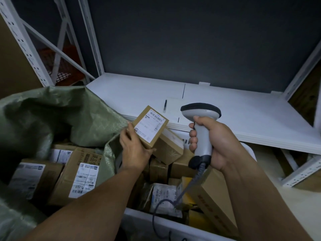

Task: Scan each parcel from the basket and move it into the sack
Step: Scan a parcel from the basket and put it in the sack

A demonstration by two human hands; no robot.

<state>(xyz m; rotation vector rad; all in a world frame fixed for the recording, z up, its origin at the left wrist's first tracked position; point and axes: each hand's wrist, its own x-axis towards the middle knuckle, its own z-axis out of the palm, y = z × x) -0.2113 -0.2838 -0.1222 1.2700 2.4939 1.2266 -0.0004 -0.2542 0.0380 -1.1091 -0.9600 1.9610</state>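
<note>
- Left hand (pixel 134 146): fingers and thumb are curled round a small brown cardboard parcel (pixel 150 126). It is held tilted above the boundary between sack and basket, with its white barcoded shipping label facing the camera.
- Right hand (pixel 213 141): closed round the handle of a grey handheld barcode scanner (pixel 201 113). The scanner's black-rimmed head points away from the camera, just right of the held parcel and not touching it.
- Dark coiled cable (pixel 180 193): runs down from the scanner's base, across the basket's contents and over its near rim.
- White plastic basket (pixel 144 223): lies at lower centre, beneath both hands. It holds a jumble of brown cartons (pixel 169 146), a long brown box with red markings (pixel 210 197) and a white poly mailer (pixel 164 193).
- Green woven sack (pixel 52 110): lies at left with its mouth open. Several labelled brown cartons (pixel 76 173) lie inside it, and its edge lies against the basket beneath the left wrist.
- White shelf board (pixel 243 110): sits behind the basket. A black pen (pixel 165 106) lies on it near the front edge, just beyond the held parcel.
- White metal rack uprights (pixel 92 40): frame a dark back panel (pixel 191 40).
</note>
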